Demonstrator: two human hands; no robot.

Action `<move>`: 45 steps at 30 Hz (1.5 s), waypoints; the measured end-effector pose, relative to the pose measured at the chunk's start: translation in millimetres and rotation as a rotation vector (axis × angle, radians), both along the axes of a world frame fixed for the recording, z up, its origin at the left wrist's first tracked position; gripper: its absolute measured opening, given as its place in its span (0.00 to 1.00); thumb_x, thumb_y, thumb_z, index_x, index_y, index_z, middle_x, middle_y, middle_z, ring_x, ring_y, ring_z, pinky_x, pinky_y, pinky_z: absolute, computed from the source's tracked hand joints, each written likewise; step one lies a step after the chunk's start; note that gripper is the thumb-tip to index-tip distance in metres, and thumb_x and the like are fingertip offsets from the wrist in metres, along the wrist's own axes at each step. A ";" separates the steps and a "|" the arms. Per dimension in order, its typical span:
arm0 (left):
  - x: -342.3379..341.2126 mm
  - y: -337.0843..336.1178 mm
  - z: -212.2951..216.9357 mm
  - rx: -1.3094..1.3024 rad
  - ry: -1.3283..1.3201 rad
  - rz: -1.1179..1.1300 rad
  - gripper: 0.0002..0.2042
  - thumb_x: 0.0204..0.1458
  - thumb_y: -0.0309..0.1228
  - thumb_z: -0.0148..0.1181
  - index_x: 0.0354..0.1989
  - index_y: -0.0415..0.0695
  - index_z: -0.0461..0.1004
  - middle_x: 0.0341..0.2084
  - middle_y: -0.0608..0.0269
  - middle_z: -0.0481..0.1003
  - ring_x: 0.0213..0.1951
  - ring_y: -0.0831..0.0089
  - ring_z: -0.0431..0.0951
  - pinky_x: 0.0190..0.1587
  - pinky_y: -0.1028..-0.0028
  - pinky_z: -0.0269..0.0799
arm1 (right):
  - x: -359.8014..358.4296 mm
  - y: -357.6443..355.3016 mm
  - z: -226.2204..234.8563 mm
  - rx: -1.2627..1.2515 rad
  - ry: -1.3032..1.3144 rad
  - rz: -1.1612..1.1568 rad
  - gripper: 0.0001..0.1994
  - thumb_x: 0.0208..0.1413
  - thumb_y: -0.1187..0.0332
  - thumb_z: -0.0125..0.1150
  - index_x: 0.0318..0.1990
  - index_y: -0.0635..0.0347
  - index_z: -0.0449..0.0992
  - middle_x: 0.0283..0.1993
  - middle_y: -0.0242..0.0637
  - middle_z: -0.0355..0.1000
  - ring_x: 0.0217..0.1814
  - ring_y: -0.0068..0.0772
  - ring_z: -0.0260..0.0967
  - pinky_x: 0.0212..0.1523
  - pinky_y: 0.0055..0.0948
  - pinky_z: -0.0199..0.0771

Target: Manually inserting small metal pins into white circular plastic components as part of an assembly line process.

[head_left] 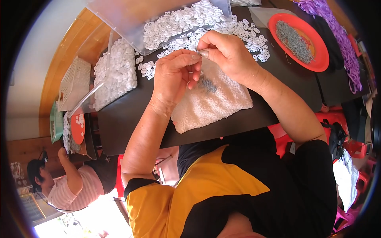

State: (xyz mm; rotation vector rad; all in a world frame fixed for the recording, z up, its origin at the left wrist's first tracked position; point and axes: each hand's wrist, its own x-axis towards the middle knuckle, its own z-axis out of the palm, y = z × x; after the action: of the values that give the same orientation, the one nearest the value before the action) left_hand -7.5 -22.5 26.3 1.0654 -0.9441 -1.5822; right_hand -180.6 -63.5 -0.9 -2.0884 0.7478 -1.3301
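Left hand (174,70) and right hand (233,57): thumbs and fingers closed in a meeting fingertip pinch, contents too small to tell; white oval pieces (240,29) lie just beyond, small grey pieces (207,85) nearer the body on a pale towel (214,113), over which the pinch is probably best kept, catching drops.

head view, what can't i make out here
In the head view:
What, if anything, the left hand and right hand pinch: too small, and the hands cover it.
Each grey piece in the pile on the red tray: too small, tangled.
The clear bin's far part: cut off by the top edge.
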 end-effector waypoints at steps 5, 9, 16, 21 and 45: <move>-1.3 2.4 -9.8 -0.013 -0.008 0.064 0.06 0.51 0.26 0.59 0.32 0.34 0.75 0.20 0.60 0.73 0.17 0.75 0.70 0.16 0.78 0.60 | -3.8 0.1 -2.3 0.038 0.112 0.010 0.05 0.54 0.81 0.55 0.38 0.65 0.70 0.33 0.35 0.73 0.37 0.26 0.72 0.40 0.25 0.72; 2.3 7.0 -15.7 -0.127 -0.165 0.109 0.05 0.51 0.25 0.60 0.32 0.36 0.75 0.19 0.65 0.73 0.17 0.80 0.69 0.16 0.79 0.61 | -1.1 -0.1 -4.1 0.112 0.028 0.014 0.05 0.54 0.75 0.54 0.37 0.65 0.73 0.29 0.42 0.75 0.33 0.39 0.74 0.35 0.33 0.72; -1.3 11.9 -16.4 -0.270 -0.441 0.136 0.06 0.54 0.27 0.60 0.32 0.36 0.75 0.18 0.69 0.71 0.19 0.84 0.68 0.20 0.81 0.63 | -6.8 0.7 12.9 0.467 0.161 0.106 0.08 0.58 0.69 0.56 0.37 0.66 0.75 0.24 0.35 0.70 0.27 0.24 0.67 0.32 0.28 0.68; -2.9 11.5 -21.8 -0.279 -0.385 0.113 0.07 0.54 0.29 0.58 0.31 0.36 0.75 0.19 0.68 0.71 0.18 0.84 0.67 0.19 0.81 0.61 | -6.9 0.9 13.3 0.389 0.213 0.109 0.07 0.55 0.71 0.55 0.36 0.66 0.75 0.25 0.41 0.72 0.27 0.32 0.70 0.32 0.32 0.69; 15.8 -4.3 -35.0 -0.621 -0.972 -0.111 0.04 0.46 0.22 0.64 0.30 0.38 0.77 0.24 0.65 0.75 0.26 0.80 0.74 0.28 0.76 0.69 | -12.3 -0.2 11.3 -0.089 0.502 -0.061 0.05 0.48 0.74 0.55 0.33 0.62 0.73 0.29 0.43 0.75 0.35 0.49 0.74 0.35 0.43 0.72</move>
State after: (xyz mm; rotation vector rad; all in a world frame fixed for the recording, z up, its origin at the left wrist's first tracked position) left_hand 8.3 -26.8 -8.7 1.3184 -1.9987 -0.6681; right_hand -192.9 -63.7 10.3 -2.5256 0.9746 -0.8817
